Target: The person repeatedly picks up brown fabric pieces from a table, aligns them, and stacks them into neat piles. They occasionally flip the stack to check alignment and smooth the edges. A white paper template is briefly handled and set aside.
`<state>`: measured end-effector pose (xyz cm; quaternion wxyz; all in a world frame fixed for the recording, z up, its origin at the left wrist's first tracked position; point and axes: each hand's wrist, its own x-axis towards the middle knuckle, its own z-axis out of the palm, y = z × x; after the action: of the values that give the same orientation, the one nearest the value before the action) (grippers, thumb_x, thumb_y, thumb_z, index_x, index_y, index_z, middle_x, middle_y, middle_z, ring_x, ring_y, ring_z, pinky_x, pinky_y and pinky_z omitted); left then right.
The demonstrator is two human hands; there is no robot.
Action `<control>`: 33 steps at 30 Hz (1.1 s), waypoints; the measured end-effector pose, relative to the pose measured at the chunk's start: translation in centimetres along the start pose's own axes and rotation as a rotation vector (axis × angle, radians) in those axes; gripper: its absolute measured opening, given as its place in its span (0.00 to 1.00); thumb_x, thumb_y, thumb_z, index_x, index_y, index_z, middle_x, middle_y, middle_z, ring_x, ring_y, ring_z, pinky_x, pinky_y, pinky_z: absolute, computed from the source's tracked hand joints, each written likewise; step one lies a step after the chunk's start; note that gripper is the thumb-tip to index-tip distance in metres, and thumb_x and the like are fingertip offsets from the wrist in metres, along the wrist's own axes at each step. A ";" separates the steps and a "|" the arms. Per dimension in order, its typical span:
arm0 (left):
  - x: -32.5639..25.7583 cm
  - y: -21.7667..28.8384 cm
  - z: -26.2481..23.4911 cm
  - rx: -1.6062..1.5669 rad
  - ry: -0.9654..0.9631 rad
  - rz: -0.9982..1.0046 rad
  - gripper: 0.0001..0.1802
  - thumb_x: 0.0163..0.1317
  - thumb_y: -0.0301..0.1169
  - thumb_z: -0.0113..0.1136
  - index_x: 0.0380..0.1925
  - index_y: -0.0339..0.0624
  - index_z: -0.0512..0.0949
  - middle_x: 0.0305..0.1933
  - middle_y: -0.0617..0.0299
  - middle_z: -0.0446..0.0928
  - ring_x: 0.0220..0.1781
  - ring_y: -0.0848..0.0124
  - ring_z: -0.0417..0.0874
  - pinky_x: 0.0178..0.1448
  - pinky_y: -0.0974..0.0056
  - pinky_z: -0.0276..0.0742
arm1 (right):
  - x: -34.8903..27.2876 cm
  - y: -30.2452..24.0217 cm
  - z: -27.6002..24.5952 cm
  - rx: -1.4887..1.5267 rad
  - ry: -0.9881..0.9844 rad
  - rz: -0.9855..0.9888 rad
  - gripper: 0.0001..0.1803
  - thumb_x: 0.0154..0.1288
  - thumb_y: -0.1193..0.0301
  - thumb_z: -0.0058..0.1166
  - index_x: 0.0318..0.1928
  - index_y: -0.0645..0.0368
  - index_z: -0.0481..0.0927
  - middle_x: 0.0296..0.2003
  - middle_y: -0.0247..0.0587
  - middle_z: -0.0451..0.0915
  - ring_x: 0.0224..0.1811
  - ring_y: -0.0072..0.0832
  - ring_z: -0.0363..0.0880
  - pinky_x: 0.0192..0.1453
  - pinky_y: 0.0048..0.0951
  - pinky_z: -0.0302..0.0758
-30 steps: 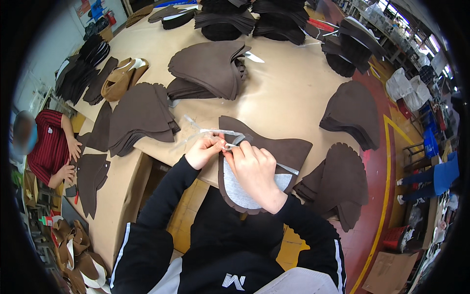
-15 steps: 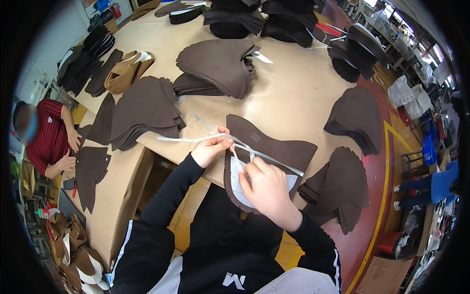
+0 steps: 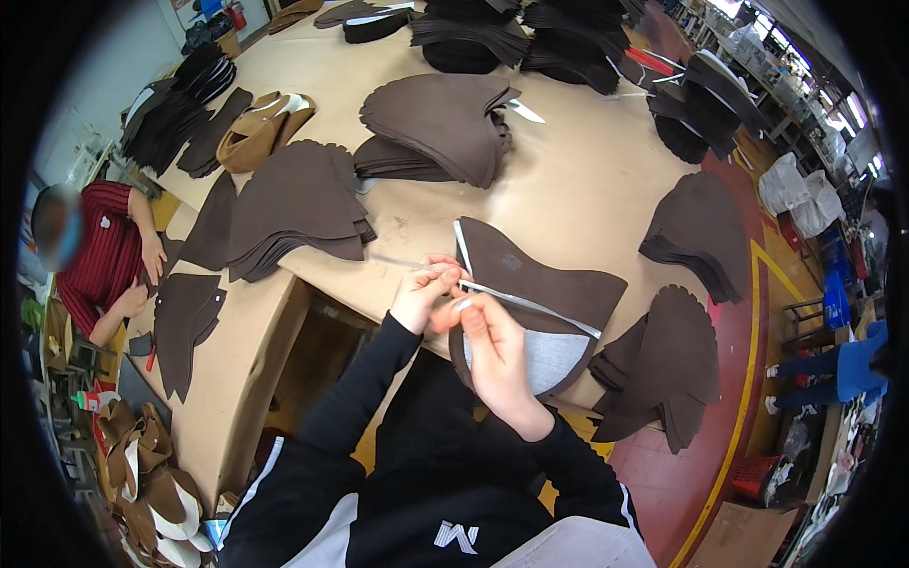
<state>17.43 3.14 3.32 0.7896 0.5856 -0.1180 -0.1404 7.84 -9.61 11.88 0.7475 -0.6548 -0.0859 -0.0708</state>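
A dark brown leather piece [image 3: 554, 284] with a grey lining patch [image 3: 554, 358] lies at the near edge of the tan table [image 3: 578, 180]. A thin white strip [image 3: 530, 305] runs across it. My left hand [image 3: 423, 289] pinches the strip's near end at the piece's left edge. My right hand [image 3: 492, 352] sits just below, fingers on the same strip end, partly covering the grey lining. Both black sleeves come up from the lower edge.
Stacks of brown cut pieces lie around: left [image 3: 294, 204], far middle [image 3: 436, 118], right [image 3: 696, 232] and near right [image 3: 663, 364]. Black stacks [image 3: 559, 38] fill the far edge. A person in a red top [image 3: 99, 256] works at the left.
The long white strip that trailed out to the left has been drawn in. Both hands have come together at the left edge of the piece.
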 end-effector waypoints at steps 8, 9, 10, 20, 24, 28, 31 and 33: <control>0.9 0.4 1.9 0.051 0.372 -0.027 0.09 0.63 0.29 0.67 0.34 0.32 0.85 0.30 0.63 0.81 0.31 0.77 0.77 0.37 0.71 0.72 | -2.5 0.9 -0.1 0.075 0.185 0.029 0.16 0.75 0.70 0.50 0.28 0.62 0.76 0.20 0.25 0.68 0.21 0.11 0.61 0.25 0.19 0.56; 1.2 0.3 2.1 0.057 0.387 -0.006 0.08 0.63 0.28 0.68 0.34 0.31 0.85 0.30 0.64 0.81 0.29 0.78 0.76 0.35 0.71 0.71 | -2.8 0.8 -0.3 0.019 0.163 0.024 0.16 0.75 0.70 0.50 0.27 0.63 0.76 0.20 0.27 0.69 0.22 0.12 0.62 0.26 0.20 0.57; 1.3 0.2 2.4 0.065 0.402 0.010 0.08 0.63 0.27 0.68 0.34 0.31 0.85 0.30 0.64 0.81 0.28 0.78 0.75 0.32 0.72 0.70 | -3.1 0.7 -0.3 -0.035 0.143 0.021 0.16 0.74 0.71 0.51 0.26 0.64 0.76 0.19 0.29 0.69 0.22 0.14 0.63 0.27 0.21 0.59; 1.8 -0.6 3.2 0.068 0.513 0.088 0.08 0.62 0.26 0.68 0.33 0.29 0.85 0.23 0.66 0.78 0.21 0.80 0.71 0.25 0.74 0.65 | -4.8 0.5 -0.7 -0.312 -0.004 -0.247 0.10 0.59 0.83 0.58 0.24 0.64 0.71 0.21 0.44 0.70 0.24 0.42 0.69 0.36 0.37 0.68; 1.7 -0.7 3.9 0.165 0.609 0.068 0.10 0.61 0.28 0.70 0.33 0.29 0.85 0.23 0.67 0.78 0.21 0.81 0.72 0.25 0.74 0.66 | -5.4 0.8 -0.4 -0.381 -0.010 -0.352 0.11 0.59 0.84 0.57 0.23 0.63 0.70 0.20 0.44 0.69 0.24 0.43 0.68 0.36 0.38 0.67; 2.0 -0.3 3.6 0.154 0.464 0.033 0.10 0.61 0.30 0.70 0.33 0.32 0.85 0.24 0.67 0.79 0.23 0.80 0.75 0.28 0.73 0.72 | -5.5 1.1 -0.4 -0.342 -0.001 -0.354 0.11 0.60 0.83 0.57 0.24 0.63 0.69 0.21 0.45 0.69 0.24 0.43 0.68 0.36 0.38 0.67; 2.1 0.7 2.7 0.202 0.358 0.064 0.10 0.63 0.31 0.69 0.35 0.32 0.86 0.25 0.65 0.81 0.24 0.80 0.77 0.30 0.73 0.73 | -5.4 0.9 -0.8 -0.358 -0.015 -0.327 0.11 0.62 0.82 0.56 0.24 0.63 0.70 0.21 0.45 0.69 0.25 0.43 0.69 0.36 0.37 0.68; 1.8 2.2 1.1 0.564 0.185 0.037 0.11 0.64 0.32 0.68 0.36 0.31 0.86 0.24 0.62 0.81 0.25 0.81 0.78 0.30 0.74 0.73 | -5.3 0.5 -1.4 -0.412 -0.039 -0.289 0.10 0.63 0.82 0.55 0.24 0.64 0.72 0.21 0.44 0.71 0.24 0.41 0.70 0.37 0.36 0.68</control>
<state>18.96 2.14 5.76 0.6055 0.7900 -0.0906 -0.0335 2.83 -10.96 10.07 0.5785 -0.7756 -0.1769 -0.1803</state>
